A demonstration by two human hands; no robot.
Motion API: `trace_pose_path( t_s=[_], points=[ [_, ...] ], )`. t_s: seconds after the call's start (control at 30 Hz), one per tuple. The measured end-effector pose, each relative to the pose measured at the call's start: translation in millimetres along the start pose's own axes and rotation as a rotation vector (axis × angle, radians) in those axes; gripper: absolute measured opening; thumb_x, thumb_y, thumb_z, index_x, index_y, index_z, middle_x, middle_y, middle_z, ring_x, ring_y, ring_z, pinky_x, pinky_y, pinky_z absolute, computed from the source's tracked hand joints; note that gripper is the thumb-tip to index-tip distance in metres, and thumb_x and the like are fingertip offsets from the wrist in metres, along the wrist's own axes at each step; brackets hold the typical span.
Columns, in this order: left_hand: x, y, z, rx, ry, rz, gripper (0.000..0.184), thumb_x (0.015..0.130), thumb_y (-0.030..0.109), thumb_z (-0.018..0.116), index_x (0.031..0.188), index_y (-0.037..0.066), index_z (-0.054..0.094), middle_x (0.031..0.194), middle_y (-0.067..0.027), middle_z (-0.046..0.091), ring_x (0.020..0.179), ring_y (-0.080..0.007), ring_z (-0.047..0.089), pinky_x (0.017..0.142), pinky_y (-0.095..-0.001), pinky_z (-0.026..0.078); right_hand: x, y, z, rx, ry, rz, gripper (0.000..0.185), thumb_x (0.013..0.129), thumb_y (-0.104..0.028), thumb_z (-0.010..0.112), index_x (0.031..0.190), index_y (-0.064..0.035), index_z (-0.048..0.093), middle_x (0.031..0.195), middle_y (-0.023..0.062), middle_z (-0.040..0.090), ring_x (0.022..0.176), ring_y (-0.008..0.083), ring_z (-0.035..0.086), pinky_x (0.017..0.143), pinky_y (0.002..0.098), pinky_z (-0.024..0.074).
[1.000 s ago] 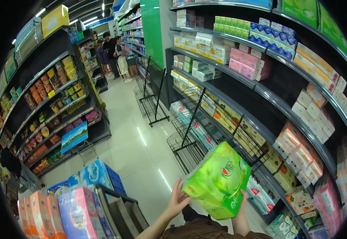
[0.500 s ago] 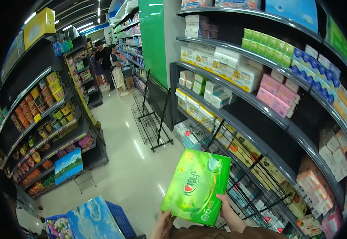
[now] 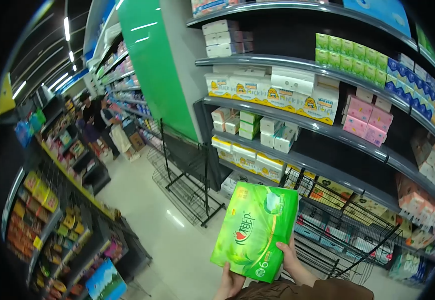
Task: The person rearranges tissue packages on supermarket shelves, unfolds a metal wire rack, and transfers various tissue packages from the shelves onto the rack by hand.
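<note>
A bright green pack of tissues (image 3: 257, 230), printed with a red heart and a number 6, is held up in front of me at the bottom middle of the head view. My left hand (image 3: 231, 281) grips its lower left corner, with the fingers partly hidden beneath. On its right side, my right hand (image 3: 292, 257) has the thumb over the front edge and the other fingers behind. The pack tilts slightly and stands apart from the shelves.
Shelves (image 3: 297, 107) of tissue packs fill the right. A black wire rack (image 3: 185, 172) stands in the aisle, another wire basket (image 3: 347, 220) fronts the lower shelf. Packaged food shelves (image 3: 52, 225) line the left. Several people (image 3: 100, 122) stand farther down the aisle.
The view has turned right toward the tissue shelves, and the blue crate at lower left has left the frame. Both hands still hold the green pack, now slightly farther right in view.
</note>
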State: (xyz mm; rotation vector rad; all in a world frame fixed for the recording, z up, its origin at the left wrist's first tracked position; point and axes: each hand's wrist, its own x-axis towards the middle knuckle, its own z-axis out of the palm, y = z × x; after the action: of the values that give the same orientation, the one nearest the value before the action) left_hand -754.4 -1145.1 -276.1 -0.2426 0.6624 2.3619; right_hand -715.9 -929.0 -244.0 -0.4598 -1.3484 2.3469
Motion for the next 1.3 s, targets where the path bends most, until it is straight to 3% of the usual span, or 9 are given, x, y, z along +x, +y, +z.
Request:
trace_pose_path(
  t_s=[0.27,0.47,0.53,0.6,0.73,0.87,1.0,1.07,1.3],
  points=[
    [160,89,56,0.184,-0.213,-0.042,0.083,0.084,0.043,0.072,0.15,0.007,0.037,0.149,-0.0118,0.048,0.136,-0.0307,0.046,0.116,-0.05,0.034,132,-23,1,-0.265,-0.077,-0.294,0.097,0.083,-0.026,0.071,0.157,-0.0058,0.011,0.147,0.0111,0.035,0.134,0.025,0.037,0.113,0.0411,0.031],
    [264,175,214,0.233,-0.451,0.1,0.078,0.088,0.05,0.063,0.149,0.008,0.038,0.147,-0.0121,0.05,0.133,-0.0307,0.05,0.113,-0.0484,0.04,182,-170,123,-0.817,-0.089,-0.886,0.127,0.062,-0.041,0.093,0.157,-0.0113,0.014,0.159,0.0284,0.015,0.146,0.0393,0.027,0.117,0.05,0.0292],
    [277,189,290,0.212,-0.527,0.116,0.07,0.095,0.053,0.05,0.151,0.012,0.037,0.15,-0.0099,0.046,0.137,-0.0291,0.046,0.115,-0.0478,0.037,213,-193,142,-1.23,0.004,-1.152,0.121,0.061,-0.032,0.094,0.156,-0.0124,0.022,0.159,0.0283,0.015,0.145,0.0412,0.03,0.117,0.0509,0.0296],
    [320,210,363,0.209,-0.696,0.112,0.063,0.098,0.052,0.053,0.148,0.016,0.04,0.146,-0.0071,0.049,0.131,-0.0264,0.049,0.112,-0.0454,0.039,306,-241,148,-1.14,0.227,-1.49,0.095,0.066,-0.028,0.092,0.146,-0.0153,0.043,0.159,0.0281,0.02,0.145,0.0434,0.031,0.115,0.0505,0.0337],
    [400,240,465,0.294,-1.013,0.492,0.071,0.1,0.037,0.06,0.154,0.015,0.021,0.147,-0.0086,0.042,0.132,-0.0278,0.047,0.107,-0.0464,0.044,407,-355,188,-0.841,0.258,-1.409,0.084,0.075,-0.026,0.087,0.145,-0.0099,0.044,0.143,0.024,0.048,0.134,0.0349,0.048,0.111,0.0444,0.0388],
    [465,233,415,0.575,-0.93,0.454,0.078,0.097,0.014,0.063,0.153,0.013,0.01,0.151,-0.0149,0.032,0.132,-0.0278,0.048,0.106,-0.0424,0.045,523,-450,212,-0.834,0.484,-1.103,0.085,0.079,-0.037,0.082,0.149,-0.0094,0.04,0.134,0.0224,0.058,0.121,0.0343,0.06,0.1,0.0401,0.0486],
    [505,238,244,0.888,-1.167,0.165,0.088,0.095,0.006,0.065,0.155,0.016,0.001,0.154,-0.0207,0.025,0.127,-0.0285,0.054,0.098,-0.0401,0.052,588,-450,235,-1.855,0.894,-1.132,0.076,0.079,-0.052,0.076,0.146,-0.031,0.047,0.137,0.0142,0.056,0.126,0.0398,0.053,0.103,0.0525,0.0453],
    [532,247,155,0.94,-0.968,0.064,0.085,0.095,0.008,0.066,0.152,0.013,0.004,0.152,-0.0204,0.029,0.124,-0.0271,0.056,0.098,-0.0387,0.051,615,-447,250,-2.131,0.701,-1.002,0.072,0.079,-0.053,0.075,0.144,-0.0322,0.05,0.14,0.0108,0.053,0.126,0.0356,0.054,0.102,0.0538,0.0451],
    [576,279,46,1.158,-0.661,-0.105,0.065,0.098,0.014,0.063,0.147,0.006,0.021,0.143,-0.0153,0.046,0.12,-0.0234,0.059,0.099,-0.0367,0.05,664,-420,279,-1.99,0.918,-0.949,0.059,0.077,-0.045,0.079,0.13,-0.0257,0.061,0.126,0.0079,0.055,0.12,0.0353,0.052,0.087,0.0506,0.055]
  ],
)
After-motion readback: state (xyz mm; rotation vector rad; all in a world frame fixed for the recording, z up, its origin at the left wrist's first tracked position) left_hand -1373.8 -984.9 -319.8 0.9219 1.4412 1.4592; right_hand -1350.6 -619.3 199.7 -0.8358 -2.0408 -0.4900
